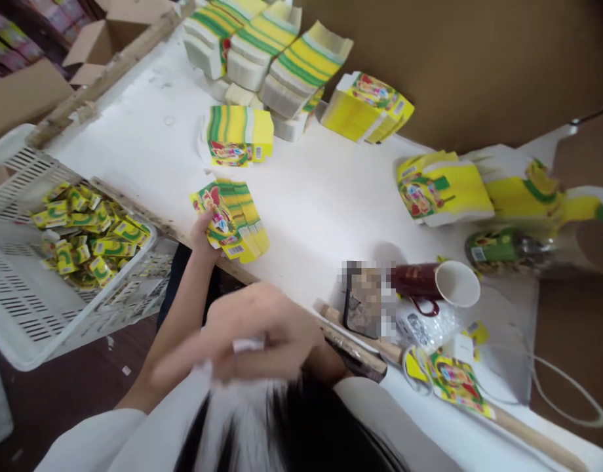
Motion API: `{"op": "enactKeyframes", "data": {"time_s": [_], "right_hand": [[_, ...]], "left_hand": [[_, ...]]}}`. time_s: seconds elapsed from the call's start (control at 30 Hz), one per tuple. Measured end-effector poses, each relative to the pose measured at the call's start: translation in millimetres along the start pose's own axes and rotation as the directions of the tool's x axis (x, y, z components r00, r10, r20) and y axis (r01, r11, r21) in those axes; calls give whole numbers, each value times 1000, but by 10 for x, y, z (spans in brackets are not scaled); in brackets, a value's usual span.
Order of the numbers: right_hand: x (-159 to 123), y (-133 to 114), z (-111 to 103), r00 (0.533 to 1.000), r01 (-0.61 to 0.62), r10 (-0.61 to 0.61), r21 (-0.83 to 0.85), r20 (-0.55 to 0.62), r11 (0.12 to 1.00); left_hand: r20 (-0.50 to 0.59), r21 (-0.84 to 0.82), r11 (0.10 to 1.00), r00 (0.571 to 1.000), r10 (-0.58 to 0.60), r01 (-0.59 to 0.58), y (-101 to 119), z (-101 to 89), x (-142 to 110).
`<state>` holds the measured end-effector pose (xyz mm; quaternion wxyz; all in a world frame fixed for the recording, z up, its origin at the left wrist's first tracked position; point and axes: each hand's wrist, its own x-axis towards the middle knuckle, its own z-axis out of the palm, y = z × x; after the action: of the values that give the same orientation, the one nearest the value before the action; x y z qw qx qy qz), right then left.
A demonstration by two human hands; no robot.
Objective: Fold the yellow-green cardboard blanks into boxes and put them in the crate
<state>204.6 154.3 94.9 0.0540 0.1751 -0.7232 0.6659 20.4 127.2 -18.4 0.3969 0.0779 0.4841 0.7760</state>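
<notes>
- Cartons (pixel 233 219) fanned over counter (pixel 341 196) edge, clamped in my left grip (pixel 204 239), presumably to stay aligned.
- Right grip (pixel 269 321) blurred; I cannot tell its hold.
- Basket (pixel 91 301) near left grip, likely for reach.

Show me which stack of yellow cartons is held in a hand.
The stack at the near edge of the table, in the left hand; no hand touches the other stacks.

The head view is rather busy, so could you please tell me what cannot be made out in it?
In the head view:
Right hand: blur hides whether it holds anything.
Left hand: the cartons it holds hide part of it.
Phone: pixel blocks obscure its screen.
White basket: the left edge cuts it off.
</notes>
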Motion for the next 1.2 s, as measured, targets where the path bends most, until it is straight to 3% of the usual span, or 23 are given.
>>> {"op": "enactKeyframes", "data": {"time_s": [0.03, 0.07, 0.13, 0.2, 0.3, 0.43, 0.53, 0.7, 0.8, 0.87, 0.97, 1.03, 1.1, 1.2], "right_hand": [[45, 54, -53, 987, -24, 28, 31, -156, 999], [74, 113, -96, 939, -58, 75, 60, -337, 996], [91, 252, -181, 758, -135, 159, 87, -633, 987], [66, 417, -293, 605, -213, 188, 71, -774, 975], [2, 693, -493, 468, -266, 209, 89, -858, 960], [-56, 1031, -621, 353, -359, 276, 143, -894, 922], [-77, 1211, -607, 301, -387, 315, 187, -900, 903], [-129, 1380, -643, 256, -384, 402, 290, -879, 877], [-126, 1405, -660, 270, -376, 454, 341, -849, 862], [-88, 1386, -634, 309, -367, 473, 355, -825, 860], [-37, 1372, -555, 406, -334, 462, 343, -788, 878], [-43, 1444, -516, 514, -298, 488, 387, -706, 873], [-61, 1584, -509, 588, -296, 484, 385, -648, 874], [-45, 1747, -503, 615, -340, 424, 261, -665, 903]], "left_hand": [[1, -8, 999, 999, -34, 34, 8, 3, -18], [7, -20, 998, 998, -65, 65, 14, 5, -33], [11, -47, 994, 995, -103, 103, 13, -3, -46], [-14, -63, 994, 995, -94, 93, -5, -27, -32], [-55, -83, 993, 994, -92, 87, -50, -81, 9], [-34, -102, 982, 986, -165, 161, -84, -134, 30], [13, -80, 979, 982, -187, 187, -73, -143, 25], [65, -72, 973, 974, -216, 221, -72, -129, 44], [74, -98, 965, 969, -235, 241, -102, -124, 62], [81, -109, 963, 967, -240, 248, -97, -111, 50], [103, -94, 968, 969, -225, 234, -34, -65, -13], [119, -73, 976, 974, -195, 204, 1, -32, -52], [140, -53, 986, 979, -148, 156, -2, -20, -62], [158, -65, 990, 981, -117, 128, -64, -46, -44]]}}
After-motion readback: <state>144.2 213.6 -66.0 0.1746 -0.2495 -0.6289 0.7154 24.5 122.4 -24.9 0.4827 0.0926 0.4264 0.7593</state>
